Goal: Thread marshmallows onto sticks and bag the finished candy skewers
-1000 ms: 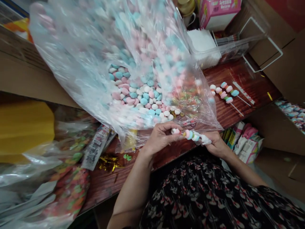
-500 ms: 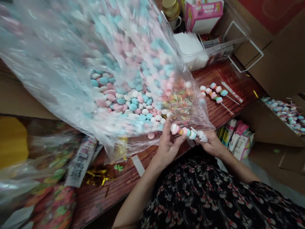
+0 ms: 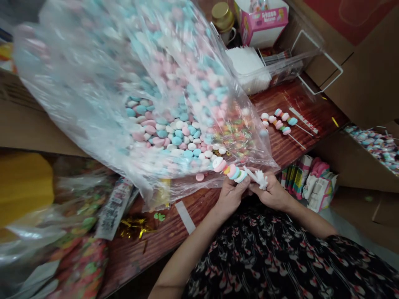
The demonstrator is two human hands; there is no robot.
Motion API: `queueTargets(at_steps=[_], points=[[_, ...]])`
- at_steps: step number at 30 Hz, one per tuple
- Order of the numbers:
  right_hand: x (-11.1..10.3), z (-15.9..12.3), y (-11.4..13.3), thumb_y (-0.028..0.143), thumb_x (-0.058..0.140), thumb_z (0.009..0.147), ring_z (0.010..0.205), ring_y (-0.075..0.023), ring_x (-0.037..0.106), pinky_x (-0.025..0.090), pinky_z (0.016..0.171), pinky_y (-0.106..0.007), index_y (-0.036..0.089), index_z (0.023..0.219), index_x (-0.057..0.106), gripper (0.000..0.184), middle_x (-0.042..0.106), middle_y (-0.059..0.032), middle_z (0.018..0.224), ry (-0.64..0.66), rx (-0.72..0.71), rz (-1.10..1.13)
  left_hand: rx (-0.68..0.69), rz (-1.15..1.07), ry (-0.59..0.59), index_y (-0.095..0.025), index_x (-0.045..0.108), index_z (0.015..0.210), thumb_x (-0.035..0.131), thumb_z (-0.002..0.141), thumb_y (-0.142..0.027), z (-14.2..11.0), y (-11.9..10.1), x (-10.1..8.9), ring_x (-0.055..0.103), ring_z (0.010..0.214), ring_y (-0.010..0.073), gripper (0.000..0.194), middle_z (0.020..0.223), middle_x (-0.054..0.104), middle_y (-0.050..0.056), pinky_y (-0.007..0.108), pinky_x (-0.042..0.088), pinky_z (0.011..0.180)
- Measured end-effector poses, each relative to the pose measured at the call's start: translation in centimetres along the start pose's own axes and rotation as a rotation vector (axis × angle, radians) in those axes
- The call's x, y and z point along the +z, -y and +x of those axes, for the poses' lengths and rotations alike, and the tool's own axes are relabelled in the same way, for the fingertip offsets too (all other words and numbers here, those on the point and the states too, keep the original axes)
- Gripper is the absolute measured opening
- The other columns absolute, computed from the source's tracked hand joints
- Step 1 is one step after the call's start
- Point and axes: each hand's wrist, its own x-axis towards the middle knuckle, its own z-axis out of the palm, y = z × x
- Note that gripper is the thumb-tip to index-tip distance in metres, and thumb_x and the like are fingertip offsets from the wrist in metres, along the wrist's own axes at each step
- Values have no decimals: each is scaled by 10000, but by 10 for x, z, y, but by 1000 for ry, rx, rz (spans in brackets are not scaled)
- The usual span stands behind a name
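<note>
My left hand [image 3: 230, 194] is closed around the lower end of a candy skewer [image 3: 229, 169], threaded with pink, white, blue and orange marshmallow-like candies. My right hand [image 3: 274, 194] is closed on a small bunch of white sticks [image 3: 259, 179], their ends clustered by the thumb. The two hands almost meet at the table's front edge. Just beyond them lies a big clear plastic bag [image 3: 102, 137] full of pastel candies [image 3: 177, 133]. Gummy-looking orange and green candies [image 3: 235, 135] show through its right corner. Finished-looking candy skewers [image 3: 280, 123] lie to the right of the bag.
A clear bin [image 3: 280, 68] holds white paper squares [image 3: 247, 66] and a pink box [image 3: 264, 23]. At right, a cardboard box [image 3: 358, 155] contains many wrapped candies. Gold tinsel [image 3: 134, 227] and a bag of gummies [image 3: 77, 265] lie at left on the wooden table [image 3: 156, 245].
My left hand has drawn back from the bag's opening toward my body and my right hand. The candy skewer now points up and left, gripped at its lower end, with its top candies uncovered.
</note>
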Motion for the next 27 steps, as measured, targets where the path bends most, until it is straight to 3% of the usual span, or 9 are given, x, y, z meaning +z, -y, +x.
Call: queueTargets(at_steps=[8, 13, 16, 18, 21, 23, 27], points=[[5, -5, -4, 165, 517, 918, 595, -107, 508, 416, 617, -245, 188, 653, 545, 267, 547, 30, 627, 5, 4, 51, 46, -61, -28, -182, 649, 1152, 664, 852, -477, -7, -4, -2, 637, 698, 158, 421, 971, 716, 77, 267, 512, 613], [5, -7, -3, 154, 513, 912, 568, -102, 500, 409, 602, -235, 192, 656, 533, 259, 540, 34, 603, 9, 35, 75, 100, -43, -26, -211, 655, 1083, 641, 884, -424, -9, -5, -7, 672, 823, 176, 292, 1069, 701, 66, 288, 554, 720], [5, -6, -2, 169, 510, 920, 566, -96, 508, 410, 597, -221, 186, 646, 530, 275, 540, 35, 591, 3, 34, 86, 85, 1, 17, -215, 653, 1115, 631, 893, -418, -10, -11, -11, 677, 921, 198, 301, 1117, 686, 78, 317, 566, 803], [2, -4, -2, 187, 505, 928, 558, -90, 506, 407, 586, -211, 179, 647, 541, 284, 544, 32, 592, -13, 20, 86, 90, 7, 28, -244, 632, 1181, 709, 840, -394, -9, -17, -14, 668, 1015, 216, 380, 1172, 671, 78, 353, 558, 894], [-10, -1, -2, 174, 506, 914, 551, -83, 504, 401, 575, -199, 168, 681, 590, 248, 560, 30, 604, -62, -32, 46, 226, -74, -53, -326, 554, 1302, 822, 727, -379, -4, -26, -16, 627, 1146, 237, 636, 1281, 628, 66, 412, 520, 1006], [-17, -1, 0, 143, 511, 891, 553, -80, 509, 400, 574, -190, 166, 702, 611, 215, 578, 30, 614, -93, -63, 15, 291, -105, -150, -327, 552, 1316, 781, 776, -388, 1, -29, -14, 637, 1126, 214, 589, 1245, 649, 64, 401, 521, 1005], [-16, -3, 4, 123, 502, 876, 550, -77, 502, 393, 571, -189, 167, 703, 605, 206, 577, 31, 623, -76, -88, 6, 244, -74, -252, -305, 570, 1314, 710, 849, -370, 7, -26, -3, 697, 948, 170, 489, 1066, 706, 42, 348, 556, 925]])
